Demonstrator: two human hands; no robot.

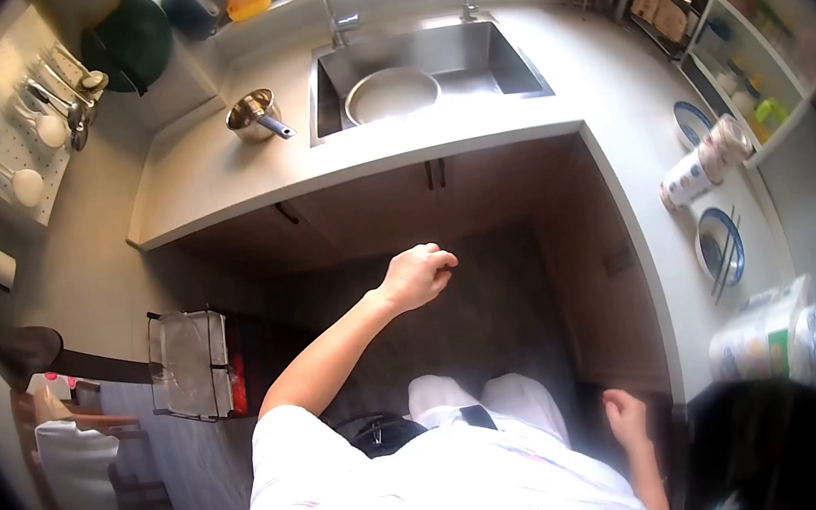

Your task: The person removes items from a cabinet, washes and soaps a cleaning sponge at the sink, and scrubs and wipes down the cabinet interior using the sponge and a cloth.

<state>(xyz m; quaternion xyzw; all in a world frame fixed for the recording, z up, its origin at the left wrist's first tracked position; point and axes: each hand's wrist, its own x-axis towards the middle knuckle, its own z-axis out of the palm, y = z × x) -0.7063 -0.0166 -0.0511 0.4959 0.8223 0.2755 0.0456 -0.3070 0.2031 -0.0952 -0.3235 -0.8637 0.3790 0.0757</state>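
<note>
My left hand (417, 276) is held out over the dark floor in front of the sink cabinet, its fingers curled in and nothing visible in them. Lower down, my right hand (628, 417) hangs beside my body near the right-hand counter, fingers loosely apart and holding nothing I can see. Neither hand touches the counter. Beyond them is a steel sink (524, 81) with a large round pale pan (393, 93) inside. A small metal saucepan (254, 118) with a dark handle stands on the counter left of the sink.
On the right counter (626, 180) are blue-rimmed bowls (717, 242), chopsticks, a stack of wrapped cups (705, 163) and paper packs (764, 330). Ladles and spoons (59, 108) hang on the left wall. A wire rack (191, 365) stands at the left. Cabinet doors (372, 204) run below the sink.
</note>
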